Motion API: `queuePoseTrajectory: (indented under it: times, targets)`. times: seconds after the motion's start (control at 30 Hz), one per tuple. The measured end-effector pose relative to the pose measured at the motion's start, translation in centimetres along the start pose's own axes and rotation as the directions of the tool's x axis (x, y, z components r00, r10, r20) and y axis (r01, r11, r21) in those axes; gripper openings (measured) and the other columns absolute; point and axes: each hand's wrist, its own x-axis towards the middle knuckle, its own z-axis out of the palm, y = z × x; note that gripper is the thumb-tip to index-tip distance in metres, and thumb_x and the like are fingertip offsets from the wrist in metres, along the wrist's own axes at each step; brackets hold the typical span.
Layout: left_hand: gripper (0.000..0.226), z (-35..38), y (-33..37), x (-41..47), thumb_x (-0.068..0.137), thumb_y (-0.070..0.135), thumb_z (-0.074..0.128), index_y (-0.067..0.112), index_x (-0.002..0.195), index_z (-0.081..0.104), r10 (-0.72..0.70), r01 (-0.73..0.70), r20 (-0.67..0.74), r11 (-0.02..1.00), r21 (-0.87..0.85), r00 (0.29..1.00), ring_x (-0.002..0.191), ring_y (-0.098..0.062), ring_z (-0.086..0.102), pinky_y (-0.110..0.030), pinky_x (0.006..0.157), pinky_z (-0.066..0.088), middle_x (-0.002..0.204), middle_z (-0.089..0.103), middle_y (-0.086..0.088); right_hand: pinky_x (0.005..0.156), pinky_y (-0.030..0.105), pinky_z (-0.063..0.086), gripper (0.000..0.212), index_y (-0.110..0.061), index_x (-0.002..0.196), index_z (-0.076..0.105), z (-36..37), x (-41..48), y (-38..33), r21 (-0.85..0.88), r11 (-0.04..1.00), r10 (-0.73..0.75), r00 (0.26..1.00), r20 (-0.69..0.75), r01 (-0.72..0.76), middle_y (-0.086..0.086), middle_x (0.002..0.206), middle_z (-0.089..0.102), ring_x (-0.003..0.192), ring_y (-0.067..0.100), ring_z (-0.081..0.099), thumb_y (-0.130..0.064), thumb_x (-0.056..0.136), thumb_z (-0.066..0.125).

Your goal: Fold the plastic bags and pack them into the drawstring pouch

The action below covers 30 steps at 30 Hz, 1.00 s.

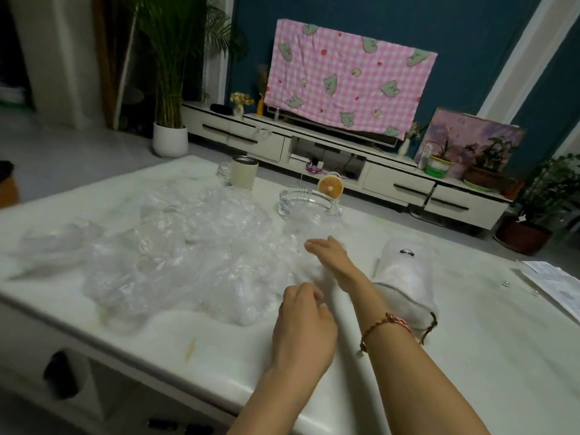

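The table is big, white and shiny. A heap of clear, crinkly plastic bags lies in the middle and on the left part of it. The white pouch lies flat just to the right of the heap, with its open end and string toward the person.

The right hand is flat on the right edge of the bags, fingers fairly straight and pointing left. It has a red bracelet on the wrist. The left hand is at the near edge of the heap with its fingers curled in. It is too blurry to tell if it pinches a bag.

At the far side of the table stand a pale cup, a glass dish and a small orange fan. A paper lies at the right edge.

Behind the table the floor is grey. A long white cabinet stands by a dark blue wall. On it is a screen under a pink checked cloth. A tall plant in a white pot stands to the left.
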Motion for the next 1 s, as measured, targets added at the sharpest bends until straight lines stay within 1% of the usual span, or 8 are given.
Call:
queuePoseTrajectory:
  times: [0.13,0.27,0.43,0.57,0.67,0.8,0.9,1.0]
  targets:
    - [0.012,-1.3,-0.5,0.5,0.097,0.017,0.042,0.025,0.103,0.049,0.007,-0.009,-0.054,0.999,-0.042,0.999,0.099,-0.005,0.047,-0.013,0.084,0.034,0.114,0.044,0.007,0.077,0.03,0.041,0.015,-0.021,0.079,0.062,-0.2,0.7,-0.4,0.012,0.993,-0.112,0.984,-0.137,0.115,-0.007,0.082,0.054,0.079,0.013,0.049,-0.028,0.091,0.058]
    - [0.012,-2.8,-1.2,1.3,0.097,0.017,0.043,0.025,0.1,0.051,-0.03,0.017,-0.129,0.994,-0.104,0.991,0.092,-0.004,0.049,-0.013,0.078,0.034,0.114,0.052,0.006,0.081,0.021,0.045,0.014,-0.009,0.096,0.072,-2.0,-3.7,-2.1,0.056,0.932,-0.27,0.785,-0.557,0.359,-0.003,0.091,0.066,0.088,0.01,0.061,-0.018,0.086,0.067]
    - [0.006,-3.3,-0.8,1.5,0.097,0.024,0.046,0.027,0.099,0.052,-0.087,0.027,-0.206,0.96,-0.278,0.975,0.101,-0.01,0.053,-0.013,0.073,0.034,0.111,0.058,0.004,0.072,0.018,0.055,0.017,-0.007,0.084,0.063,-4.0,-12.4,-1.9,0.559,0.71,-0.152,0.869,-0.471,0.427,0.003,0.078,0.068,0.075,0.01,0.066,0.007,0.076,0.067]
    - [0.051,-2.1,-0.4,1.1,0.09,0.041,0.056,0.022,0.134,0.038,-0.2,0.193,0.014,0.921,-0.339,0.98,0.115,-0.014,0.048,-0.021,0.086,0.036,0.133,0.045,0.001,0.061,0.017,0.054,0.02,-0.003,0.084,0.06,-4.0,-16.2,0.8,0.677,0.662,-0.012,0.907,-0.42,0.322,0.006,0.079,0.064,0.067,0.009,0.066,0.015,0.076,0.061]
    - [0.07,-0.7,-0.8,0.5,0.083,0.042,0.065,0.019,0.14,0.031,-0.381,0.492,0.323,0.763,-0.42,0.866,0.112,-0.024,0.055,-0.03,0.083,0.05,0.135,0.046,-0.008,0.06,0.02,0.055,0.019,-0.003,0.082,0.059,-3.6,-17.6,2.5,0.714,0.648,0.03,0.928,-0.371,0.265,0.004,0.075,0.066,0.065,0.014,0.067,0.015,0.076,0.06]
    - [0.007,0.6,-1.3,-0.3,0.086,-0.001,0.059,0.005,0.09,0.06,-0.418,0.635,0.478,0.488,-0.599,0.772,0.05,-0.015,0.055,-0.019,0.043,0.045,0.066,0.059,-0.01,0.062,0.022,0.056,0.021,-0.005,0.085,0.064,-4.1,-19.5,4.2,0.705,0.661,0.029,0.929,-0.369,0.259,0.0,0.079,0.068,0.067,0.015,0.067,0.014,0.077,0.06]
    - [0.029,0.1,-1.6,-0.7,0.081,-0.016,0.049,0.008,0.094,0.058,-0.493,0.629,0.391,0.626,-0.461,0.777,0.04,-0.014,0.041,-0.013,0.034,0.035,0.058,0.05,-0.011,0.055,0.018,0.052,0.026,-0.007,0.093,0.068,-5.1,-19.6,5.6,0.561,0.796,0.04,0.905,-0.423,0.227,0.0,0.089,0.072,0.065,0.01,0.068,0.014,0.082,0.057]
    - [0.025,-0.2,-2.2,-1.4,0.082,-0.004,0.053,0.01,0.102,0.055,-0.39,0.429,0.391,0.903,-0.013,0.834,0.049,-0.018,0.049,-0.019,0.042,0.04,0.074,0.054,-0.01,0.06,0.014,0.048,0.025,-0.011,0.097,0.07,-5.6,-19.0,7.6,0.223,0.974,0.045,0.918,-0.393,0.048,0.004,0.1,0.07,0.072,0.012,0.063,0.007,0.087,0.057]
